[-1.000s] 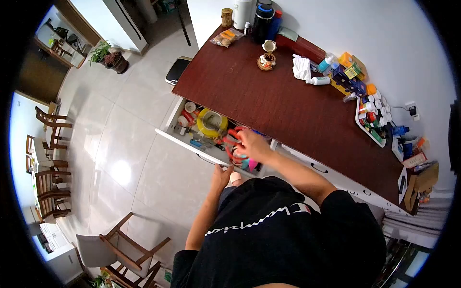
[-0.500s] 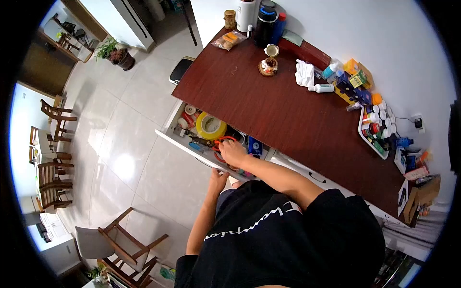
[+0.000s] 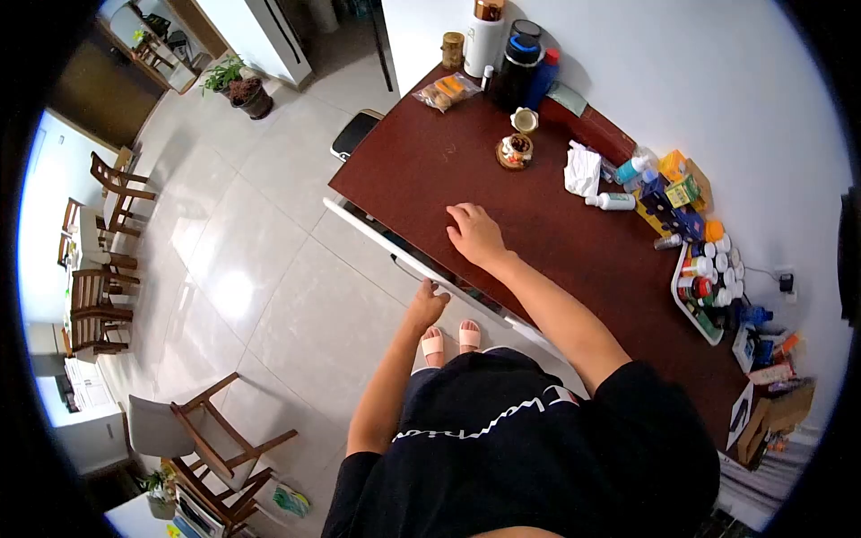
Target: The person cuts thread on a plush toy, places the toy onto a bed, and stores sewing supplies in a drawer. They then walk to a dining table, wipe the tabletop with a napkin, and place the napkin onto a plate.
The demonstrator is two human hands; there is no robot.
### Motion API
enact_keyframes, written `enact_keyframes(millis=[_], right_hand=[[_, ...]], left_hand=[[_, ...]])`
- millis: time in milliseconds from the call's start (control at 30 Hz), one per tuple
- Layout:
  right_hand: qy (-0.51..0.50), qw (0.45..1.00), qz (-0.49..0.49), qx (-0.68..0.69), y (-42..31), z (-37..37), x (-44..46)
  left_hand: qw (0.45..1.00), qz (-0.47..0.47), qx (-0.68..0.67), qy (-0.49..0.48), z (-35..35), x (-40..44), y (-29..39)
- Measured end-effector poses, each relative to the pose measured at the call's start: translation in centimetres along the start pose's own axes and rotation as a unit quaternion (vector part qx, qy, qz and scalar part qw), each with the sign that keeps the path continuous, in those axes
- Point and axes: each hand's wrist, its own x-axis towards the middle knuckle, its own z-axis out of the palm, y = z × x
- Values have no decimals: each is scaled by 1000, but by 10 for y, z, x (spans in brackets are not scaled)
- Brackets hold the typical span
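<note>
My right hand [image 3: 475, 235] is over the brown desk top [image 3: 404, 170] near its front edge, empty, with its fingers loosely spread. Against the white drawer front [image 3: 386, 240] my left hand [image 3: 427, 303] rests with some fingers extended and nothing in its grasp. The drawer is nearly closed; only a narrow dark gap shows along its top, so its contents are mostly hidden. The red-handled scissors are out of sight. A small open jar [image 3: 514, 152] stands on the desk beyond my right hand.
Bottles [image 3: 520, 67] and a bagged item [image 3: 446, 91] stand at the desk's far end. Along the wall are a white cloth [image 3: 582, 170], boxes [image 3: 683, 192] and a tray of small bottles [image 3: 683, 302]. A chair [image 3: 161, 428] is at the lower left.
The drawer has moved inward from wide open to nearly closed. My right hand has let go of the red-handled scissors and moved up over the desk. My left hand has stayed at the drawer front.
</note>
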Motion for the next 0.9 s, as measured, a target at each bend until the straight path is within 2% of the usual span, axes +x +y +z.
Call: enact_keyframes(millis=[33,133,167,267,300,367,433,500,567,633,733,767,800,833,867,900], right_hand=[[-1,1000,-7,2,3,-1,3],[0,998,-55,-14,1,10,4],[-8,998,-58,-12,-2,17,6],[-3,996,-91,-7,-17,42,10],[-5,995,-95,-7,-25,47,12],[23,992,-120,-4,-44,58,19],[15,989,-146,9,-62,74,29],[-6,987,-157,20,-84,93,36],[-51,984,-170,19,-113,115,45],[-179,971,-159,-18,-139,148,54],[-357,928,-108,13,-161,219,60],[-456,885,-91,-6,-169,242,66],[-505,854,-116,-31,-157,283,66],[-527,841,-122,-23,-159,305,62],[-588,795,-136,-65,-158,332,66],[-600,767,-195,-118,-164,350,70]], left_hand=[[1000,1,-2,7,4,10,-7],[996,82,10,-24,21,33,-26],[997,60,43,-15,26,40,-30],[996,86,-9,-32,22,35,-31],[996,85,-12,-27,15,31,-29],[988,77,-33,-128,-5,29,-25],[989,103,-23,-106,-36,15,-16],[993,70,-58,-75,-73,1,-22],[993,59,-102,-24,-128,-18,-38],[992,81,-96,23,-183,-20,-83],[984,38,-88,151,-273,-50,-143],[976,13,-100,195,-297,-63,-159],[970,13,-107,217,-321,-74,-177],[958,-4,-115,264,-347,-83,-196],[943,-22,-123,308,-367,-90,-210],[937,-24,-128,325,-382,-96,-219]])
